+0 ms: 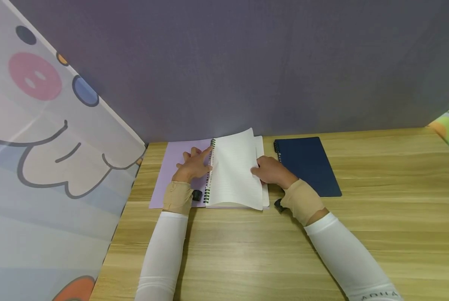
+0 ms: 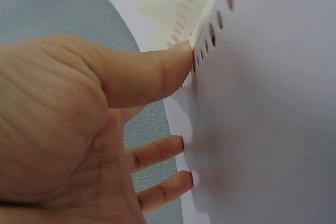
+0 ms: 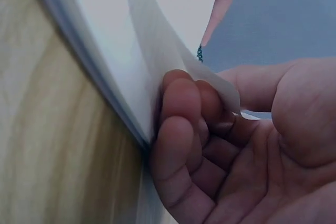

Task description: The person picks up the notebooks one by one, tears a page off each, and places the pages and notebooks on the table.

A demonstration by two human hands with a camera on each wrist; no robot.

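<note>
A ring-bound notebook with white lined pages (image 1: 232, 167) lies spread on the table, its lilac cover (image 1: 170, 167) folded out to the left. My left hand (image 1: 195, 164) rests on that cover with fingers spread, thumb and index finger reaching the binding rings (image 1: 207, 195). In the left wrist view, the thumb (image 2: 142, 77) touches the row of punched holes. At the notebook's right side, my right hand (image 1: 271, 170) pinches the edge of a page lifted off the stack. Its curled fingers (image 3: 181, 106) sit behind the page, which partly hides the thumb.
A dark blue notebook (image 1: 307, 165) lies closed, just right of the open one and partly behind the right hand. A grey panel (image 1: 247, 67) stands along the table's back edge. The wall on the left (image 1: 59, 159) carries cartoon pictures. Wooden tabletop (image 1: 239, 251) stretches in front.
</note>
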